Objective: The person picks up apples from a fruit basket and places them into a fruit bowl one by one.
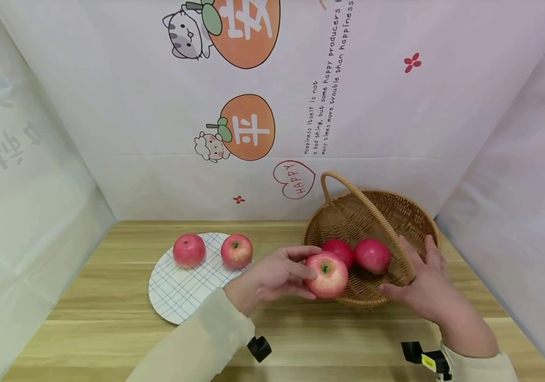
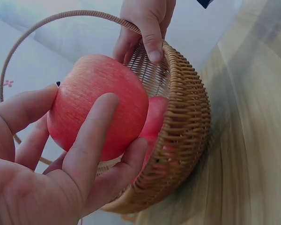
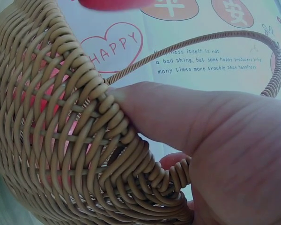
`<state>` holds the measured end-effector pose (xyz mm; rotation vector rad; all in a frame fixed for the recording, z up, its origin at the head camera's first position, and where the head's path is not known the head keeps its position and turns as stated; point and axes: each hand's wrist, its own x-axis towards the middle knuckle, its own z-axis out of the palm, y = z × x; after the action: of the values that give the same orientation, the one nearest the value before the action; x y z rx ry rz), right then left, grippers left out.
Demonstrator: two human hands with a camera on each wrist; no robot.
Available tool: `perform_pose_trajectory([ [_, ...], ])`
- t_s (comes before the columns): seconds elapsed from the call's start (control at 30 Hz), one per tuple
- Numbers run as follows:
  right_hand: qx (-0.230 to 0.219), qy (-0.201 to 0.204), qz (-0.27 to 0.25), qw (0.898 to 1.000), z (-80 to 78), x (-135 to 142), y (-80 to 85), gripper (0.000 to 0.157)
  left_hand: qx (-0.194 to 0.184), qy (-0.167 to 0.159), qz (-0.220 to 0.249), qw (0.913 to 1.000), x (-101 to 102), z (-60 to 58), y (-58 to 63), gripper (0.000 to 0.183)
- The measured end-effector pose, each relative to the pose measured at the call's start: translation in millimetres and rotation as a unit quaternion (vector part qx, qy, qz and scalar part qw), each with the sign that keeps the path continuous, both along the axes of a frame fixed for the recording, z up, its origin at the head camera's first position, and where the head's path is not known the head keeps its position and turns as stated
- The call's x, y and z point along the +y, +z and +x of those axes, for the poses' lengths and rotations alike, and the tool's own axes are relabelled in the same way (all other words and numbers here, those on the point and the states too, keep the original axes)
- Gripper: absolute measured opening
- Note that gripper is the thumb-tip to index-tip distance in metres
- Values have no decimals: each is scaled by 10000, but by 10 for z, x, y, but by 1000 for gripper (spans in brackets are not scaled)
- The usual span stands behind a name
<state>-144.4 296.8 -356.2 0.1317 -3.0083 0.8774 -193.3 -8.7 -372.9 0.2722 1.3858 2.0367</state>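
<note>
My left hand (image 1: 279, 273) holds a red apple (image 1: 326, 275) by its sides, at the left front of a wicker basket (image 1: 413, 212). In the left wrist view the thumb and fingers curve around this apple (image 2: 98, 103). Two darker red apples, one (image 1: 371, 255) to the right of the other (image 1: 339, 250), lie inside the basket. At the basket's right side, my right hand (image 1: 427, 281) grips the rim near the handle's base. The right wrist view has its thumb (image 3: 154, 110) on the woven rim, with the fingers mostly hidden behind.
A round white plate (image 1: 177, 297) with a blue grid stands at the left, bearing two apples, one (image 1: 189, 250) left of the other (image 1: 237, 251). The basket's arched handle (image 1: 372, 209) rises above its opening. Printed white cloth (image 1: 372, 106) hangs behind the wooden table (image 1: 325, 345).
</note>
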Motion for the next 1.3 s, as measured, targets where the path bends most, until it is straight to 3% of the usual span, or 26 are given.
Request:
perform_pose_trajectory([
  [0.2, -33, -10, 31, 10000, -1, 8, 5, 122, 160, 57, -87, 9998, -229, 75, -9, 49],
  [0.57, -39, -10, 125, 9999, -2, 16, 4, 122, 172, 389, -436, 9981, -737, 201, -237, 52],
  [0.8, -80, -5, 89, 9999, 0, 13, 1, 121, 101, 630, -548, 9965, -1135, 336, -287, 57],
  [1.1, -101, 12, 5, 9999, 12, 3, 32, 122, 117, 1044, -548, 9930, -1641, 512, -273, 61],
  [1.3, -203, 9, 64, 9998, 20, -3, 40, 123, 161, 1510, -720, 9858, -1894, 564, -316, 59],
])
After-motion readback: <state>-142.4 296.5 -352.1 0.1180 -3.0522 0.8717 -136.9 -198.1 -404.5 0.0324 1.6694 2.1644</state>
